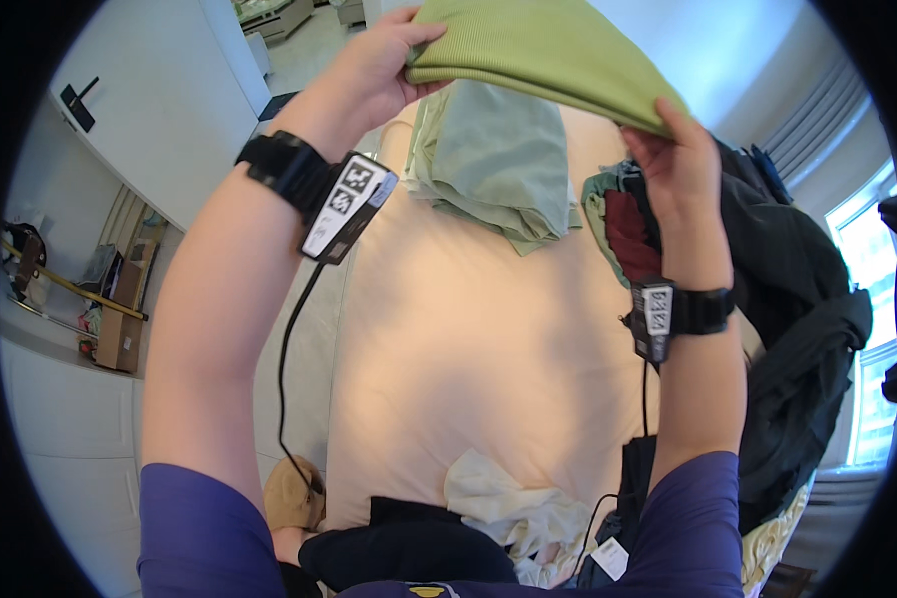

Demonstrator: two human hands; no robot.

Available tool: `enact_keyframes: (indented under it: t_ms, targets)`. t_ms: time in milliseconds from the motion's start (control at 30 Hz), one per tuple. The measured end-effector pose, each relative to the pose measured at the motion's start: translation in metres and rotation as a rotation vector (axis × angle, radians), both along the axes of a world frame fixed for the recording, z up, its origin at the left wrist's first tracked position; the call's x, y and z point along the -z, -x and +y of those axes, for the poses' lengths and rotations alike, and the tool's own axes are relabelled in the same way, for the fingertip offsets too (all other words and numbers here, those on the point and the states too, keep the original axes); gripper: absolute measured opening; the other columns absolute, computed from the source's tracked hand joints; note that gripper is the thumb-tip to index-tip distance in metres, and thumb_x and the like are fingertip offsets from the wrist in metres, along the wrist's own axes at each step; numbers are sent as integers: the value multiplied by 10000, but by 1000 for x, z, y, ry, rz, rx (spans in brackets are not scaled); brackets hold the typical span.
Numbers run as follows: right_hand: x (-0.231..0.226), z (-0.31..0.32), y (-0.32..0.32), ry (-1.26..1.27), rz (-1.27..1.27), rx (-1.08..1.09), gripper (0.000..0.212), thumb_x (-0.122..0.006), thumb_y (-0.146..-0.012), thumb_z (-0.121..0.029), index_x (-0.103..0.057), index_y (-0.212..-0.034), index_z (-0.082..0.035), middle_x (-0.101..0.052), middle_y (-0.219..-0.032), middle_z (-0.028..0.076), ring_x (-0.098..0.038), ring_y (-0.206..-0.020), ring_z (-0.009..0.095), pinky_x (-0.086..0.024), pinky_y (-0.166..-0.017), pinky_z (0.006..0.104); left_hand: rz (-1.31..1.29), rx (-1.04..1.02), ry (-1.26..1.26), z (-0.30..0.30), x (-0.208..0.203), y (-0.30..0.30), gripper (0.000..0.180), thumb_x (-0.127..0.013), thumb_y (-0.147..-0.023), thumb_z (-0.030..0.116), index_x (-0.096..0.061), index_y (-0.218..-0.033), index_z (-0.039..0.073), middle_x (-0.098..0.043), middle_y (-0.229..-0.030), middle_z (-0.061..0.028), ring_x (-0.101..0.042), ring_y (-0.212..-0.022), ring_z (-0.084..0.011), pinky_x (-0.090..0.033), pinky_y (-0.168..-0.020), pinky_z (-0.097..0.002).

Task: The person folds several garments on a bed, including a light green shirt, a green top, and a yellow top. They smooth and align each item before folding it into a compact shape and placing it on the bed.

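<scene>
Head cam: L hand (384, 65) up top, left of ctr, pinching L end of a green ribbed cloth (543, 55) btwn thumb & fingers. R hand (683, 164), a bit lower, pinches the R end likewise, thumb vs fingers. Cloth's held up w/ both hands, spread btwn them, lower edge slanting down to the R; its top is cut off by the pic edge.

Behind/below it on the bed (488, 349) (peach sheet): folded pale green cloth (503, 164), partly hidden. To the R, just beside R forearm, a big heap of dark clothes (792, 249) w/ a dark red piece (628, 234) in it. White cloth (503, 498) crumpled at the near end, by the person's dark-clad leg (409, 543).

Each wrist has a black strap w/ a small box: L box (349, 209), R box (654, 319), cables running down. Purple sleeves (204, 528) on both arms. Tan slipper (291, 493) on the floor, lower L. White door (159, 90) w/ black handle (80, 105) upper L; window (872, 374) far R.
</scene>
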State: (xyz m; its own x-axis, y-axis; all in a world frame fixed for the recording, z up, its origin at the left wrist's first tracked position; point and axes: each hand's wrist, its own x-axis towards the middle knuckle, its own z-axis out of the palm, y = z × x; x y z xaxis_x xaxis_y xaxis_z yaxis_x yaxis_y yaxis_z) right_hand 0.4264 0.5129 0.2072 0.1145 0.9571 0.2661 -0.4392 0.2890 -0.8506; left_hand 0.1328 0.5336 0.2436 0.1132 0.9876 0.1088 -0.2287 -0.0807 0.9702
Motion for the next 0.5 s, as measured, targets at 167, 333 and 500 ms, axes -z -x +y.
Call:
enact_keyframes:
  t_ms: [167, 333, 500]
  targets:
    - [168, 46, 15, 584, -104, -78, 280, -570, -873, -94, -491, -1105, 41, -623, -956, 137, -649, -726, 278, -581, -564, 370, 38, -7, 230, 51, 160, -1, 416, -519, -927, 131, -413, -1329, 109, -551, -1164, -82, -591, -945, -187, -556, -758, -352]
    - [239, -73, -13, 687, -160, 54, 222, -543, -883, -170, -476, -1039, -27, -589, -910, 99, -634, -654, 224, -558, -554, 330, 177, -116, 588, -56, 256, 28, 660, -507, -963, 362, -137, -1465, 145, -536, -990, -47, -583, -837, -179, -515, -808, -358]
    - [219, -257, -80, 937, -196, -147, 89, -531, -882, -80, -523, -962, -41, -640, -733, 98, -641, -599, 176, -541, -546, 273, 212, 27, 814, -241, 217, 109, 442, -482, -976, 260, -340, -1366, 106, -593, -1111, -101, -643, -911, -220, -542, -766, -349]
